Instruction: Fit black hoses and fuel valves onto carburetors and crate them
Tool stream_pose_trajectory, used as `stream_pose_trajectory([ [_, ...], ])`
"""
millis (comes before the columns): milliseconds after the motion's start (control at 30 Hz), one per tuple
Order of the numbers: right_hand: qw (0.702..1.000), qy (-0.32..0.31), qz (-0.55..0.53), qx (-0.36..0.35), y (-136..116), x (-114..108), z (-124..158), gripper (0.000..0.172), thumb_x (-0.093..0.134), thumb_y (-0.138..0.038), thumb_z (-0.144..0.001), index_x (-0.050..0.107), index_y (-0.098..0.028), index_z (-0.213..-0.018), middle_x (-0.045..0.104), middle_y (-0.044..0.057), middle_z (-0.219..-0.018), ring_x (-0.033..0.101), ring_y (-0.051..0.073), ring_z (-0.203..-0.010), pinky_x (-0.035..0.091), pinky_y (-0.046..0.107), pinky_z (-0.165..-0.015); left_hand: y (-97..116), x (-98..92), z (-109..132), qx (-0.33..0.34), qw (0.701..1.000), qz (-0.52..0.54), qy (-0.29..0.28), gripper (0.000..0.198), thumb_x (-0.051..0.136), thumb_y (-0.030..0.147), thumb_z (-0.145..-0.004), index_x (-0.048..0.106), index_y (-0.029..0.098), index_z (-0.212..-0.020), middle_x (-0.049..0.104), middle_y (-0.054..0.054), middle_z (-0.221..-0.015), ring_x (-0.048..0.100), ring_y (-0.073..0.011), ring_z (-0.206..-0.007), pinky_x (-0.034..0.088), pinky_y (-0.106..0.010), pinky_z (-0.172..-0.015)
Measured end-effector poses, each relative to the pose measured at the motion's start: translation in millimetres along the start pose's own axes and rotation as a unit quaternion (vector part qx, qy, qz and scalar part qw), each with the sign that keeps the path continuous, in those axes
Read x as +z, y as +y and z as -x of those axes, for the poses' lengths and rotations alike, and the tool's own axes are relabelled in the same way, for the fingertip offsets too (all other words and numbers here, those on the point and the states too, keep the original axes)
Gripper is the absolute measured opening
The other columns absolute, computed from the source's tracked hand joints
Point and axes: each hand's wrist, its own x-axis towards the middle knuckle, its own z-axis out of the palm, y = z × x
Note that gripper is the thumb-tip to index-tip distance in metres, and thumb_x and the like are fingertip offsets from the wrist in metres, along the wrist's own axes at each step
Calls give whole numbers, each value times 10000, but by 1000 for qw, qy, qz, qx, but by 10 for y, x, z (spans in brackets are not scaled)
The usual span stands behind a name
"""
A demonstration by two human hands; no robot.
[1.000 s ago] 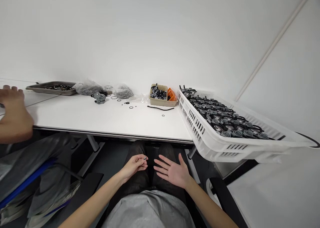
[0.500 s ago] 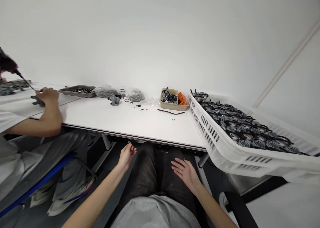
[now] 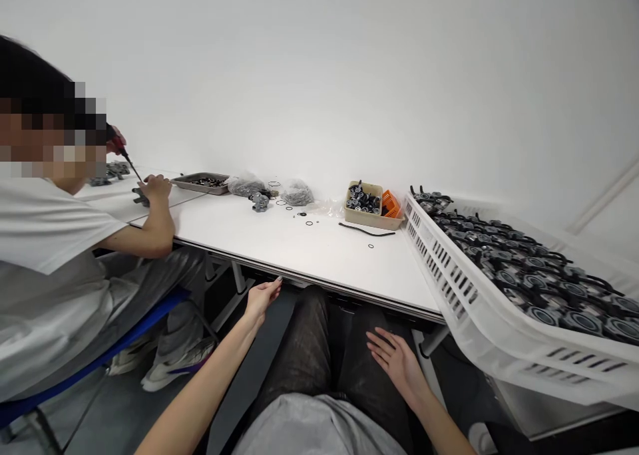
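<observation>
My left hand (image 3: 262, 298) hovers just in front of the table edge, its fingers pinched together. Whatever may be between the fingertips is too small to make out. Over my right thigh rests my right hand (image 3: 397, 360), fingers stretched and slightly apart, holding nothing. On the white table (image 3: 319, 252) beyond lie a thin black hose (image 3: 367, 231), a small black O-ring (image 3: 371, 246), another ring (image 3: 309, 223) and a grey metal part (image 3: 259, 202).
A white plastic crate (image 3: 449, 292) of grey parts with black hoses stands at right. Behind are a beige bin (image 3: 372, 221), an orange basket (image 3: 391, 203), plastic bags (image 3: 297, 193) and a tray (image 3: 200, 187). At left a co-worker (image 3: 60, 242) uses a red-and-black driver (image 3: 120, 144).
The view has swung left, bringing more of the co-worker into sight. My left fingers now point forward toward the table edge, still pinched. My right hand stays spread over my thigh.
</observation>
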Motion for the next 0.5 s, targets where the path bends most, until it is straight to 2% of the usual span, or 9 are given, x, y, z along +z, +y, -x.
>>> stream_pose_trajectory([
  [100,1000,4,-9,3,-4,-14,-13,382,643,-414,-706,670,-175,-1003,715,127,-1065,672,238,-949,422,377,-960,-7,-33,-44,21,999,-8,31,367,874,355,-469,583,130,-475,599,-3,-491,566,-94,-471,490,-208,-523],
  [200,1000,6,-16,9,-10,-12,-11,381,645,-403,-707,664,-172,-1009,715,126,-1064,674,231,-943,427,364,-950,15,-85,-92,32,998,-10,44,306,876,301,-486,636,117,-537,651,-30,-560,621,-116,-545,515,-217,-578],
  [367,1000,14,-23,8,-48,-14,4,354,634,-384,-727,664,-174,-1010,719,116,-1056,675,221,-943,422,349,-955,81,-162,-149,17,1000,-10,21,171,817,213,-627,699,101,-679,730,-118,-776,690,-158,-685,555,-258,-668],
  [500,1000,19,-24,-3,-83,-45,-5,332,618,-391,-739,672,-180,-990,727,105,-1035,678,224,-938,412,366,-978,109,-195,-180,11,1000,-21,12,182,830,192,-602,703,91,-684,726,-135,-738,690,-180,-640,556,-279,-628],
])
